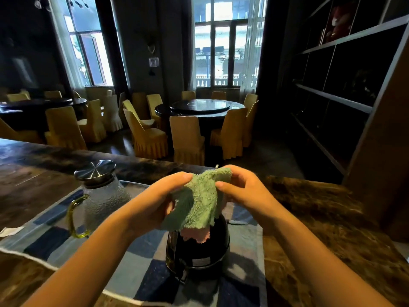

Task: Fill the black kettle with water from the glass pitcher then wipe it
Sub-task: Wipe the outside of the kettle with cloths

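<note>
Hands (pixel 200 193) (cloth (pixel 199 207) between) above kettle (pixel 197 251)

Windows: two tall ones ahead of me, left window (pixel 88 52) and right window (pixel 225 47), bright daylight.
Room: dim, dark walls.
Furniture: round dining table (pixel 200 107), yellow skirted chairs (pixel 188 138) around it.
My right: dark shelving unit (pixel 340 69).
Floor: dark.
</note>
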`<action>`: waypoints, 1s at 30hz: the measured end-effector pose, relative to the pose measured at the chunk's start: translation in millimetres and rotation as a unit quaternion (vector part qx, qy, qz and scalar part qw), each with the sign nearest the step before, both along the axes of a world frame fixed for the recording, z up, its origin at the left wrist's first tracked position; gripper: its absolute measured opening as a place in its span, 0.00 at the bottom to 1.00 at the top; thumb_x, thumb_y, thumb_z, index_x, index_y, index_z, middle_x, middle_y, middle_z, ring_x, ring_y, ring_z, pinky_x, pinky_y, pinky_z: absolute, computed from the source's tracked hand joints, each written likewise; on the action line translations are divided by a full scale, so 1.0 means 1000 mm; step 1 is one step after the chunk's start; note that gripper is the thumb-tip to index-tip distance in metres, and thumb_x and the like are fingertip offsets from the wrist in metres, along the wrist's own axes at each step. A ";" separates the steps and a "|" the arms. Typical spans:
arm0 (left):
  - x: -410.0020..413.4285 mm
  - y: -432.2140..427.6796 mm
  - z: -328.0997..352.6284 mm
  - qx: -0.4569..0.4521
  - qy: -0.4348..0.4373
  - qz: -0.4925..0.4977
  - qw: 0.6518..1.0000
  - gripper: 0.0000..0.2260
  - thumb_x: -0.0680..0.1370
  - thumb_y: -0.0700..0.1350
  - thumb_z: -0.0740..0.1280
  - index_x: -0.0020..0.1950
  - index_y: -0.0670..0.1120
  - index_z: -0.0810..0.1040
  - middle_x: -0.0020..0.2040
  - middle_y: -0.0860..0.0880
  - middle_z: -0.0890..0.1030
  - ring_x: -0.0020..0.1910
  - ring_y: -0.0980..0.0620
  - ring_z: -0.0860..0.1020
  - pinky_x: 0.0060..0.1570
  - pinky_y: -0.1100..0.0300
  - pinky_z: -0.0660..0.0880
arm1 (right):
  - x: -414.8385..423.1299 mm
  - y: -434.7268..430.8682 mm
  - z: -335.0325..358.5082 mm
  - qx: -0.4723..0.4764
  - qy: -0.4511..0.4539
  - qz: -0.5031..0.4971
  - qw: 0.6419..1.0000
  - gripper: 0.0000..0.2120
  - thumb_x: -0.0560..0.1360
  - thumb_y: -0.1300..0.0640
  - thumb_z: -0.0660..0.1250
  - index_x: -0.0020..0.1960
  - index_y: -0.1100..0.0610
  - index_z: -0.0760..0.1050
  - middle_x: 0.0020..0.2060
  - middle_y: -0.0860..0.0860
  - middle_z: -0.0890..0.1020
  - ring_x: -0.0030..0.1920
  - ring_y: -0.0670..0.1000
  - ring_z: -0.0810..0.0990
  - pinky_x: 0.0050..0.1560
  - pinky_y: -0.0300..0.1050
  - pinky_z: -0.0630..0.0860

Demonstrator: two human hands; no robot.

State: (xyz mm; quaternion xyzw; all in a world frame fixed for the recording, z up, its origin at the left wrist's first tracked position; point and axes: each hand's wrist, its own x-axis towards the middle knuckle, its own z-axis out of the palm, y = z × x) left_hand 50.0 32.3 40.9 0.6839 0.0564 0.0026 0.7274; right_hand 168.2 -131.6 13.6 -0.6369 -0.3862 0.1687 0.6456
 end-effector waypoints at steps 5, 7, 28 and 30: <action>-0.012 0.017 -0.007 0.012 -0.011 -0.100 0.995 0.35 0.62 0.59 0.76 0.65 0.48 0.74 0.63 0.42 0.78 0.62 0.43 0.77 0.61 0.46 0.74 | -0.012 0.021 0.033 -0.003 -0.135 0.097 0.986 0.07 0.76 0.67 0.65 0.53 0.63 0.79 0.45 0.54 0.83 0.48 0.46 0.81 0.50 0.39 0.78; -0.015 0.026 -0.013 0.002 -0.013 -0.147 0.989 0.33 0.61 0.59 0.77 0.64 0.50 0.76 0.62 0.45 0.80 0.61 0.45 0.78 0.59 0.51 0.75 | -0.013 0.034 0.045 -0.033 -0.173 0.144 0.974 0.09 0.77 0.67 0.64 0.55 0.67 0.78 0.48 0.61 0.83 0.48 0.50 0.81 0.51 0.41 0.79; -0.014 0.124 -0.049 0.171 0.013 0.069 0.983 0.08 0.74 0.47 0.67 0.51 0.58 0.77 0.45 0.61 0.84 0.47 0.62 0.81 0.46 0.69 0.75 | 0.011 0.100 -0.027 -0.339 -0.200 -0.222 0.892 0.08 0.71 0.40 0.65 0.44 0.42 0.79 0.47 0.42 0.83 0.51 0.47 0.80 0.53 0.52 0.78; -0.004 0.126 -0.060 0.168 0.019 0.045 0.985 0.08 0.77 0.45 0.64 0.53 0.57 0.77 0.45 0.60 0.83 0.44 0.64 0.81 0.41 0.71 0.74 | 0.007 0.103 -0.024 -0.365 -0.198 -0.231 0.880 0.07 0.73 0.41 0.64 0.44 0.41 0.78 0.49 0.41 0.83 0.52 0.48 0.79 0.53 0.52 0.78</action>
